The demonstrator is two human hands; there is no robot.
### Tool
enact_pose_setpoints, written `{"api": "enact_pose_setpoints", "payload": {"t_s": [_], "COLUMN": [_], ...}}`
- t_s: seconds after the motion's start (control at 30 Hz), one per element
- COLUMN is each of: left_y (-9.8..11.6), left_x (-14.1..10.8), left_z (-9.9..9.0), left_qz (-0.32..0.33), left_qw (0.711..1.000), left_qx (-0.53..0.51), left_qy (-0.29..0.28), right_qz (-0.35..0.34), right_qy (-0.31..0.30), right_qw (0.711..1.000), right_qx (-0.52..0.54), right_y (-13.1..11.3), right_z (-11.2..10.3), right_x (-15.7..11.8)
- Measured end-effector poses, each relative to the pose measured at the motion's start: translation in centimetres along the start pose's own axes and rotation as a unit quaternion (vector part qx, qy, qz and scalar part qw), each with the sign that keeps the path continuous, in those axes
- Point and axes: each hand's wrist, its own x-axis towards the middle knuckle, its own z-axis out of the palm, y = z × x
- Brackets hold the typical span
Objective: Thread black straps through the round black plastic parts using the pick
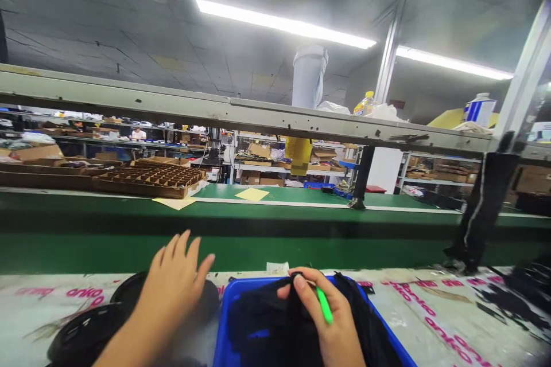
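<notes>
The black piece (294, 301) is pinched upright above the near middle of the bench (413, 309), over a blue bin (220, 321); the right hand (338, 332) is clamped on it between thumb and fingertips, wrist coming up from the near edge, and a bright green handle (324, 305) also sits in that hand, slanting across the fingers; the other end of the handle is lost behind the thumb and fingers. Dark material (258, 309) fills much of the bin and merges with the lower part of the piece, so its outline there is hard to make out; it may be cloth; the bin's near side is cut off by the frame.

The left hand (178, 269) is well apart from the right, raised to the left of the bin, back upward, fingers spread and pointing far, nothing visible in its grasp; the forearm slants in from the near left, slightly blurred, and partly covers rounded black parts (86, 327) on the bench. Beyond the bench runs a green ledge (275, 252); at its far left stands a divided cardboard tray (138, 186), with a yellow sheet (252, 194) farther right.
</notes>
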Motion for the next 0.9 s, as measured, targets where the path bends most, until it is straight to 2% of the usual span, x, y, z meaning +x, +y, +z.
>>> {"api": "enact_pose_setpoints", "payload": {"t_s": [0.1,0.2,0.4,0.57,0.67,0.8,0.9], "left_y": [-0.2,-0.7,0.1,1.6,2.3,3.8,4.9], "left_x": [-1.1,-2.2,-2.5,-2.0,-2.1,-3.1,-3.9], "left_z": [3.4,4.8,2.9,1.5,0.9,0.6,0.3], "left_qz": [-0.024,-0.023,-0.021,-0.073,-0.114,-0.146,-0.168], "left_qw": [0.997,0.991,0.981,0.971,0.931,0.84,0.779], "left_qx": [0.035,0.048,-0.009,-0.185,-0.328,-0.508,-0.591], "left_qy": [-0.064,-0.119,-0.193,-0.131,-0.113,-0.123,-0.126], "right_qz": [-0.001,0.01,0.016,0.028,0.027,0.016,0.006], "right_qy": [0.019,0.025,-0.051,-0.075,-0.087,-0.11,-0.105], "right_qw": [1.0,0.999,0.996,0.995,0.995,0.993,0.994], "right_qx": [-0.023,-0.025,-0.07,-0.058,-0.05,-0.031,-0.032], "right_y": [-0.1,0.1,0.4,1.1,1.4,1.1,0.6], "right_z": [-0.9,-1.1,-0.7,0.0,0.7,1.2,1.2], "right_x": [0.7,1.0,0.7,0.2,-0.3,-0.9,-1.3]}}
